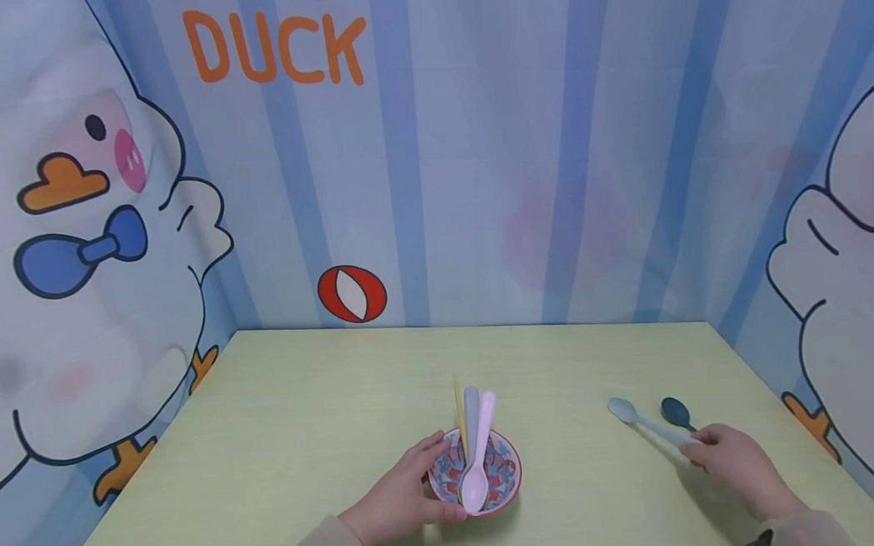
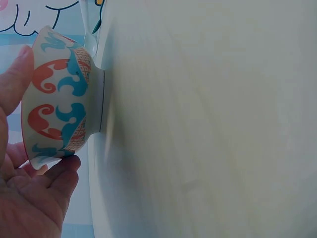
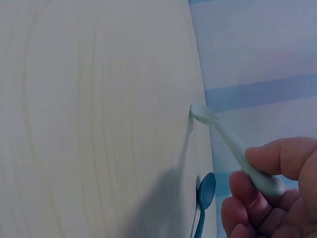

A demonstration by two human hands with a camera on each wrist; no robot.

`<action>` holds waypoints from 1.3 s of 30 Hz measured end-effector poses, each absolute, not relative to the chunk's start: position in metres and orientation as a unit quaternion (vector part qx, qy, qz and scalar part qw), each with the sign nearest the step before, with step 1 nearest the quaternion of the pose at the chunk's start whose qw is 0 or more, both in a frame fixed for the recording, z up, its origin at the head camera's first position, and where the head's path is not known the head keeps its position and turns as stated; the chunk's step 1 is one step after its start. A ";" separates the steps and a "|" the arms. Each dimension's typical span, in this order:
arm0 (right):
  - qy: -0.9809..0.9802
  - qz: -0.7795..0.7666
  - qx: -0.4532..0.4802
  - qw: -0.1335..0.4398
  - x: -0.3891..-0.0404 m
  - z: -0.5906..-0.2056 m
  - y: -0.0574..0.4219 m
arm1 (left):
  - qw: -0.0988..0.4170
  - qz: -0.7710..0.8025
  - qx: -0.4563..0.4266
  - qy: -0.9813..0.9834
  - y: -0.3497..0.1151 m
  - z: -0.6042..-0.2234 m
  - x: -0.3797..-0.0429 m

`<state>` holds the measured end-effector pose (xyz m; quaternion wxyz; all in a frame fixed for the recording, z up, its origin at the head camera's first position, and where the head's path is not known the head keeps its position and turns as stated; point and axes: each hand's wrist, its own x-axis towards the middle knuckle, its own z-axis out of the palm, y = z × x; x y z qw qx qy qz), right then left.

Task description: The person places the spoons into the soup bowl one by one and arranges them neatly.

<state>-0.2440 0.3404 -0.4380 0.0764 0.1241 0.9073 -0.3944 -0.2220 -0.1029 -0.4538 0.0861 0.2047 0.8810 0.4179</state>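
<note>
The right hand (image 1: 737, 465) is pinching a pale spoon (image 1: 655, 426) by its handle, right of the bowl (image 1: 508, 469); its long axis is slanting, scoop pointing away and bowl-side. A dark spoon (image 1: 674, 412) is lying farther right. The left hand (image 1: 398, 491) is gripping the bowl; only the left wrist view is showing its outer red-and-blue swirls.

Spoons (image 1: 476, 486) and stick (image 1: 460, 418) in bowl (image 1: 505, 468), left of two other spoons (image 1: 657, 426)
</note>
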 end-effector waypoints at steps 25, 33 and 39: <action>0.853 -0.497 0.157 -0.008 -0.237 -0.418 0.327 | 0.089 0.420 0.203 0.880 -0.103 -0.455 -0.225; 0.840 -0.515 0.166 -0.033 -0.238 -0.416 0.315 | 0.084 0.415 0.205 0.882 -0.103 -0.453 -0.222; 0.831 -0.533 0.155 -0.046 -0.238 -0.417 0.309 | 0.083 0.413 0.206 0.883 -0.103 -0.453 -0.222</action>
